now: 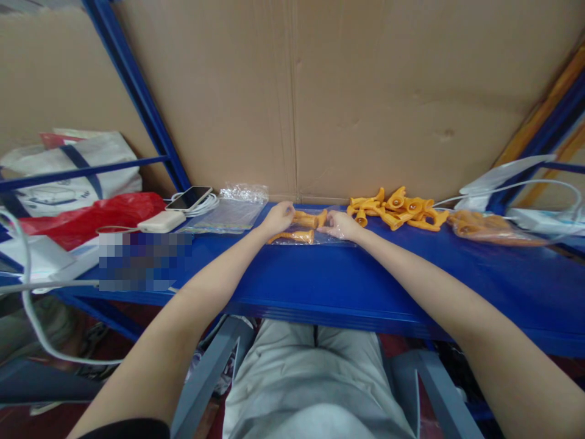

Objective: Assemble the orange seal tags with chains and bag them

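My left hand [278, 218] and my right hand [340, 224] meet at the back of a blue shelf [320, 280], both gripping a clear plastic bag [305, 238] with orange plastic parts [304, 227] inside it. The left hand pinches the bag's left end; the right hand holds its right end, fingers partly under the film. A loose pile of the same orange parts [397, 208] lies just right of my right hand.
A stack of clear bags [231, 212], a phone [189, 197], a white power bank [161, 221] and cables sit at left, with a red bag [91, 216]. A filled bag of orange parts [487, 227] lies at right. A cardboard wall stands behind.
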{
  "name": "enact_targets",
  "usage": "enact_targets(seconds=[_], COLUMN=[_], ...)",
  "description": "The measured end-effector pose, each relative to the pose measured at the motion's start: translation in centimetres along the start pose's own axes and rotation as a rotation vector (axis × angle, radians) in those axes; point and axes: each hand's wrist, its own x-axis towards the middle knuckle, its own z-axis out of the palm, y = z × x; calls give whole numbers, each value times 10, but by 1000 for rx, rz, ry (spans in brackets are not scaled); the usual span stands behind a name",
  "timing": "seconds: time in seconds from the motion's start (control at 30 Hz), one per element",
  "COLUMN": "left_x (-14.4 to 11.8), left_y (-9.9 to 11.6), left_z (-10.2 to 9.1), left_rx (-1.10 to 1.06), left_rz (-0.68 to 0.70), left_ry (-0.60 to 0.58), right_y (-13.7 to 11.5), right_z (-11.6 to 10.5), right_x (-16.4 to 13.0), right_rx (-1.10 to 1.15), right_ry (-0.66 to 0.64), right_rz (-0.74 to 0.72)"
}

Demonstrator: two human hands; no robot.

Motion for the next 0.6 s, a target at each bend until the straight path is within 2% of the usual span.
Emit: enact_targets(seconds=[0.17,0.23,0.33,0.43,0.6], left_x=[0,-1,-1,-1,-1], left_y=[3,2,1,1,3], left_z=[1,2,3,4,5], left_rx=[62,93,104,101,106], left_rz=[106,157,189,195,195], left_ry=[-115,-163,-175,-158,-156], right_y=[-4,-3,1,4,7], right_z=[3,5,8,8,4], right_x=[-3,-3,-3,-3,-5], right_rx=[-29,50,273,457,542], right_ry=[19,37,43,-3,-150], right_rz=[0,-53,-174,-224,-218])
